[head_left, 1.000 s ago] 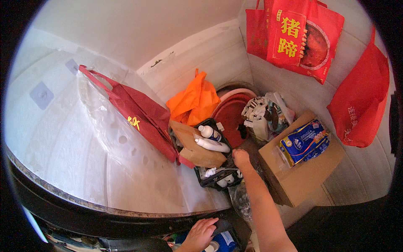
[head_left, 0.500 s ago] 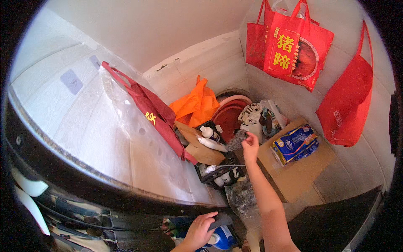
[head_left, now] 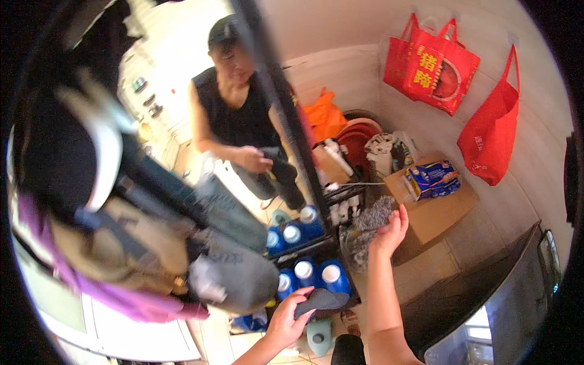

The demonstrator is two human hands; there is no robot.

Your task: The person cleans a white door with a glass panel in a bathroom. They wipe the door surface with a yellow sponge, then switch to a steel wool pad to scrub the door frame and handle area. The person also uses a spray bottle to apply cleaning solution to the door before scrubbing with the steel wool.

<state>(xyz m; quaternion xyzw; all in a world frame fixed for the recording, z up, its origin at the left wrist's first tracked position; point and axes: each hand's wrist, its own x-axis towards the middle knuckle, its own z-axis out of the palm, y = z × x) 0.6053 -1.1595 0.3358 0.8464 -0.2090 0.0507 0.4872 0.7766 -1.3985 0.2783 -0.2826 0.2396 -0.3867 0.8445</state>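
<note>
My left hand (head_left: 288, 321) grips a dark grey, flat, curved thing (head_left: 323, 302) with a rounded end; its kind is unclear. Just beyond it stand several blue bottles (head_left: 304, 272) with white caps. Further right, my right hand (head_left: 389, 234) has its fingers closed on a grey, wiry-looking bundle (head_left: 373, 213), partly hidden by the fingers. Below the bundle lies a clear plastic bag (head_left: 359, 248) with dark contents. A cardboard box (head_left: 447, 210) sits right of this hand, with a blue packet (head_left: 433, 180) on top.
A tall mirror (head_left: 176, 131) on the left reflects me and the bottles. Caps and clothes (head_left: 121, 249) hang near it. Red bags (head_left: 441, 70) hang on the far right wall. Red basins (head_left: 359, 137) and an orange bag (head_left: 325, 112) fill the corner. A dark panel (head_left: 486, 298) stands lower right.
My view has swung left, bringing the mirror and hanging clothes in. My right hand has drawn the wiry bundle back from the corner toward me. My left hand still grips the dark grey thing.
</note>
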